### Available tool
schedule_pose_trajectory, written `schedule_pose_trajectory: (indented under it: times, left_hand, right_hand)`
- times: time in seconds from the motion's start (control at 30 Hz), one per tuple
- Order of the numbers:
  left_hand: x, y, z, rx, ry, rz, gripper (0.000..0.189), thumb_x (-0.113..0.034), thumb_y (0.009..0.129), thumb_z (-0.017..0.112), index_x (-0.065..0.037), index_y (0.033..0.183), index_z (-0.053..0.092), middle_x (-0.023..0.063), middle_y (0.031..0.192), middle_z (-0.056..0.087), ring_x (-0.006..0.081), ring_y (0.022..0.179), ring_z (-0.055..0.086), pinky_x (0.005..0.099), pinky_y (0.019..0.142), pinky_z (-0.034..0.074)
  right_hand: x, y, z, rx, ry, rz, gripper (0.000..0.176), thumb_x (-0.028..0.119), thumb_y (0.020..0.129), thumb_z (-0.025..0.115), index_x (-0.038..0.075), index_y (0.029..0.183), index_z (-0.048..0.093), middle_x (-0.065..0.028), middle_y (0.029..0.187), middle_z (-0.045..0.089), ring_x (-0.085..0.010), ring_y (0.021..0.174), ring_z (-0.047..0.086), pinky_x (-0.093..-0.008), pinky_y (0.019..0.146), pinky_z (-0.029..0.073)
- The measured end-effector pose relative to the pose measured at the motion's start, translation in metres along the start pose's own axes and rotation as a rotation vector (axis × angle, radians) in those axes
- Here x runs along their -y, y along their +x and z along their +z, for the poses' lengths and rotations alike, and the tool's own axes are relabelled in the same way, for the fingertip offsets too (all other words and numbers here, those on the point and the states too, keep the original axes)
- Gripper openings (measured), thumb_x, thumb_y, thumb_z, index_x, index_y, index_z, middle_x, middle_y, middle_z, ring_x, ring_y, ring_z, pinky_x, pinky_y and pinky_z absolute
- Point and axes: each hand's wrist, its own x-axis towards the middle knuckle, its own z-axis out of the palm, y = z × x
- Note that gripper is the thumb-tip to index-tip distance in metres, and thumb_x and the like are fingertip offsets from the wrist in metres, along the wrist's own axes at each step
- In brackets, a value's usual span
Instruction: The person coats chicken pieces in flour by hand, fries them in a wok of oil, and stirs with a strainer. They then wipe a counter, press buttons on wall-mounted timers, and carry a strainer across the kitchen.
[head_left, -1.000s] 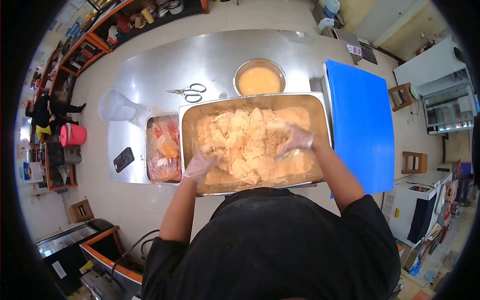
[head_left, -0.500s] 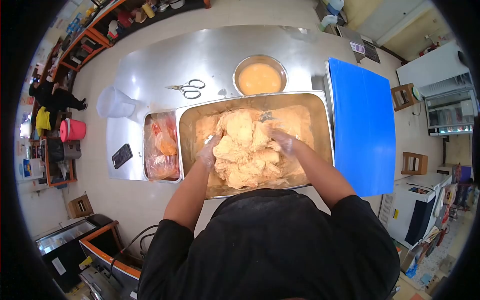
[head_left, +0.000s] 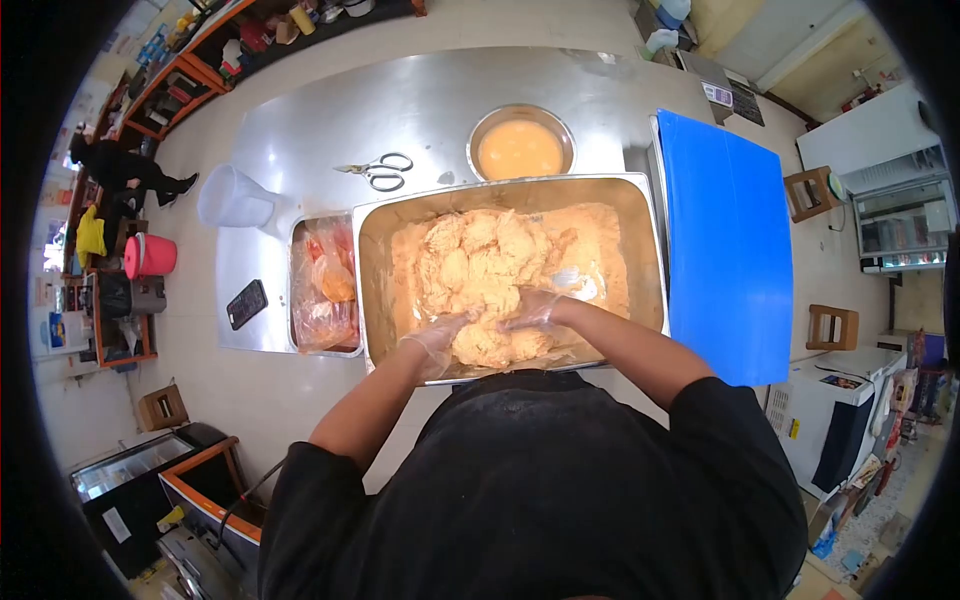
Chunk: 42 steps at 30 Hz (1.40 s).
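The left hand (head_left: pixel 438 342) and right hand (head_left: pixel 530 312) sit close together, loosely cupped on the near edge of the breaded meat (head_left: pixel 485 265), which is heaped away from them along the tray (head_left: pixel 372 262).

A pale tiled floor (head_left: pixel 260 400) is spreading around a broad stainless-steel worktable (head_left: pixel 420 100); orange wooden shelving (head_left: pixel 170 75) is lining the far left side, crowded with small goods; a small brown wooden stool (head_left: pixel 830 327) is standing at the right, near a white glass-fronted display cabinet (head_left: pixel 900 225); soft light is glinting off the steel.
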Motion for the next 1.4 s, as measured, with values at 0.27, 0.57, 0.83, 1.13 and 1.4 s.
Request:
schedule_pose_trajectory:
  times: [0.27, 0.57, 0.83, 1.13, 1.4]
  left_hand:
    - [0.020, 0.052, -0.074, -0.089, 1.716, 0.924, 0.047, -0.027, 0.090, 0.063, -0.008, 0.132, 0.054, 0.0178, 0.126, 0.058, 0.0343, 0.112, 0.059, 0.0403, 0.100, 0.047]
    - [-0.087, -0.036, -0.015, -0.689, 1.256, 0.461, 0.054, -0.025, 0.095, 0.054, -0.004, 0.143, 0.040, 0.0217, 0.124, 0.059, 0.0344, 0.111, 0.061, 0.0396, 0.096, 0.051]
    - [-0.114, 0.025, 0.001, -0.266, 0.722, 0.316, 0.058, -0.043, 0.098, 0.049, -0.003, 0.140, 0.045, 0.0168, 0.137, 0.052, 0.0290, 0.115, 0.060, 0.0428, 0.098, 0.049]
    - [-0.044, 0.096, -0.075, -0.089, 0.409, 0.358, 0.054, -0.050, 0.095, 0.055, -0.014, 0.135, 0.053, 0.0081, 0.120, 0.067, 0.0232, 0.110, 0.064, 0.0472, 0.092, 0.051]
    - [-0.040, 0.012, -0.053, -0.115, 1.812, 0.105, 0.056, -0.042, 0.097, 0.051, -0.007, 0.140, 0.047, 0.0179, 0.129, 0.060, 0.0338, 0.116, 0.059, 0.0448, 0.098, 0.045]
  right_hand:
    - [-0.007, -0.034, -0.019, -0.155, -0.252, -0.216, 0.120, 0.061, 0.071, 0.079, -0.004, 0.151, 0.017, -0.0354, 0.147, 0.032, -0.0408, 0.135, 0.041, -0.0399, 0.113, 0.035]
    - [-0.015, -0.084, -0.091, -0.267, 0.697, 0.212, 0.109, 0.059, 0.073, 0.077, 0.002, 0.150, 0.026, -0.0243, 0.153, 0.031, -0.0377, 0.137, 0.040, -0.0509, 0.109, 0.037]
    - [-0.015, 0.053, -0.048, -0.198, 0.733, -0.117, 0.096, 0.036, 0.071, 0.087, 0.005, 0.146, 0.036, -0.0144, 0.134, 0.058, -0.0262, 0.121, 0.056, -0.0376, 0.102, 0.047]
    - [-0.020, -0.057, -0.066, -0.248, 0.642, 0.055, 0.088, 0.064, 0.086, 0.058, 0.008, 0.149, 0.036, -0.0176, 0.155, 0.032, -0.0261, 0.142, 0.034, -0.0374, 0.114, 0.030]
    - [-0.020, -0.062, -0.009, -0.086, 0.695, 0.103, 0.102, 0.062, 0.081, 0.067, -0.005, 0.148, 0.029, -0.0253, 0.148, 0.040, -0.0350, 0.134, 0.044, -0.0422, 0.108, 0.039]
